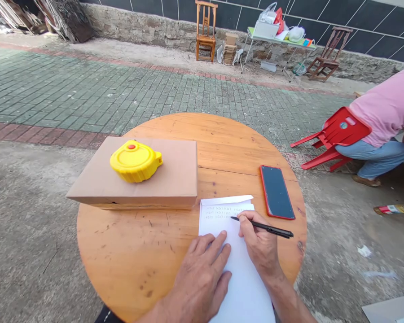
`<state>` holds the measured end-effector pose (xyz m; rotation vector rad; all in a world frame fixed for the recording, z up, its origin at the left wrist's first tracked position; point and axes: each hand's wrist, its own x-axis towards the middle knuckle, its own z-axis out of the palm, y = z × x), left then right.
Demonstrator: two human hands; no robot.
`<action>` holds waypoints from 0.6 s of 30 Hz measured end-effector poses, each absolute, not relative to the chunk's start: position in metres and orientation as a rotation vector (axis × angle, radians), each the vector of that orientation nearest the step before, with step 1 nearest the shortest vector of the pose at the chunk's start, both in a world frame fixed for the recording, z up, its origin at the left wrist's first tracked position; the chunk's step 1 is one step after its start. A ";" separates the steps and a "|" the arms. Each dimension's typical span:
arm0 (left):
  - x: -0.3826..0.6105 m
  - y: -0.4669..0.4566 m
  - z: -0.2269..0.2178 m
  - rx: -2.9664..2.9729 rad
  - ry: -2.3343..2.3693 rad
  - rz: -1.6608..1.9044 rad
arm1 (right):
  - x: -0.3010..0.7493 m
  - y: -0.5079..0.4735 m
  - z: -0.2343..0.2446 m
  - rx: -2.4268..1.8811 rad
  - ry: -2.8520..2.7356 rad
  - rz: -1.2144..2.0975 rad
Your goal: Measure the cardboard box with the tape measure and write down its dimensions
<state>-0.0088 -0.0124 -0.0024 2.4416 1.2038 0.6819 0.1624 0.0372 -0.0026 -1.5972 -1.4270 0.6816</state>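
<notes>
A white sheet of paper (242,287) lies on the round wooden table, its top edge folded over. Rows of small handwritten figures run across its upper part. My right hand (261,244) is closed around a black pen (276,230), whose tip meets the paper at the third row of writing. Flat across the paper's left edge rests my left hand (205,273), fingers stretched out and holding nothing. Right of the paper is a dark-screened phone (278,192) in a red case. A yellow tape measure (135,161) sits on a brown cardboard box (175,179) to the left.
The wooden table (128,255) stands on a paved yard. At right a person in a pink top (387,103) sits on a red plastic chair (343,128). Along the far wall are a wooden chair (206,31), a folding table (292,41) with bags, and another chair (330,54).
</notes>
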 end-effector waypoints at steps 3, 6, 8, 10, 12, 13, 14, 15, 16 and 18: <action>-0.009 -0.012 -0.003 2.440 1.200 0.688 | 0.163 0.038 -0.003 -1.599 -1.437 0.672; -0.009 -0.011 -0.004 2.433 1.202 0.698 | 0.162 0.039 -0.003 -1.607 -1.463 0.660; -0.008 -0.011 -0.005 2.435 1.204 0.702 | 0.162 0.038 -0.002 -1.608 -1.472 0.658; -0.008 -0.012 -0.004 2.437 1.200 0.706 | 0.162 0.038 -0.002 -1.600 -1.455 0.662; -0.008 -0.012 -0.004 2.435 1.200 0.713 | 0.162 0.037 -0.001 -1.588 -1.404 0.682; -0.008 -0.012 -0.004 2.433 1.201 0.714 | 0.162 0.036 -0.001 -1.582 -1.374 0.694; -0.008 -0.012 -0.004 2.431 1.203 0.715 | 0.163 0.036 -0.001 -1.576 -1.345 0.705; -0.008 -0.011 -0.004 2.431 1.203 0.715 | 0.163 0.036 -0.001 -1.571 -1.322 0.713; -0.008 -0.011 -0.004 2.431 1.203 0.716 | 0.163 0.036 -0.001 -1.568 -1.307 0.717; -0.008 -0.010 -0.003 2.434 1.200 0.720 | 0.164 0.036 -0.001 -1.566 -1.296 0.711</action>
